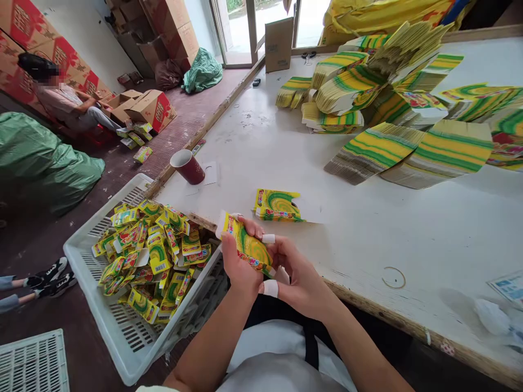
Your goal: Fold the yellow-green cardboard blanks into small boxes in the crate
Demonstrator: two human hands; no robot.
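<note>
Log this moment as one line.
left hand: holding yellow-green box | right hand: at box's near end | table: carton stacks, dark-red mug | beside table: crate of small boxes

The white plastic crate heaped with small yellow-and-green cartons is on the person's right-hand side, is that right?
Not quite: the head view shows the white plastic crate, heaped with small yellow-and-green cartons, on the person's left side, nearer the left hand.

Right-hand tabletop (pixel 351 234) is passable; carton stacks (pixel 384 106) block farther back.
</note>
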